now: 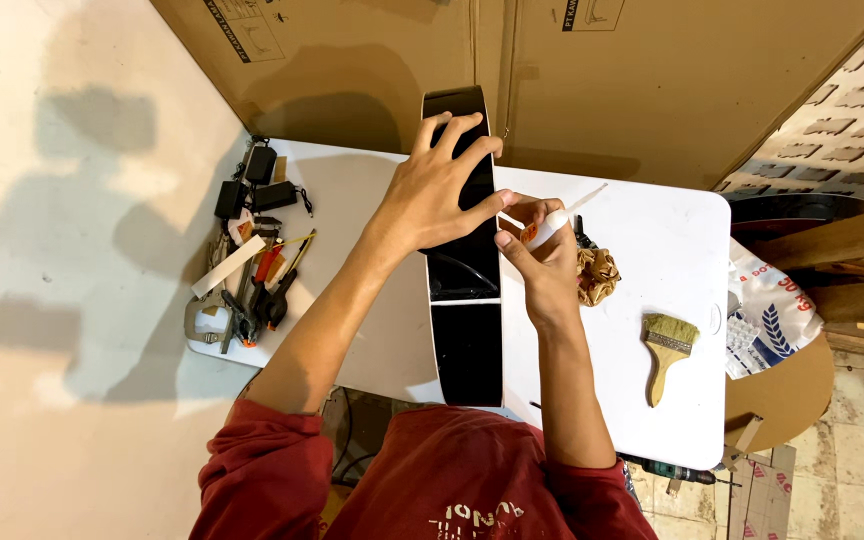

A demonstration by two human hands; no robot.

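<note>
Fingers of my left hand (439,195) spread flat on the long glossy black panel (467,330), while at three o'clock my right hand (544,262) pinches a small white glue tube (546,230).

We see a long black panel (467,330) with a glossy, smooth face that catches reflections, resting on a matt white tabletop (652,400) marked by faint smudges. We note a small white plastic glue tube (549,228), smooth and slightly shiny. A flat paintbrush (666,352) shows a pale bare-wood handle, a metal band and coarse bristles. Behind, large brown cardboard sheets (652,90) look dull and papery. Our red cloth sleeves (262,470) appear soft and matt.
</note>
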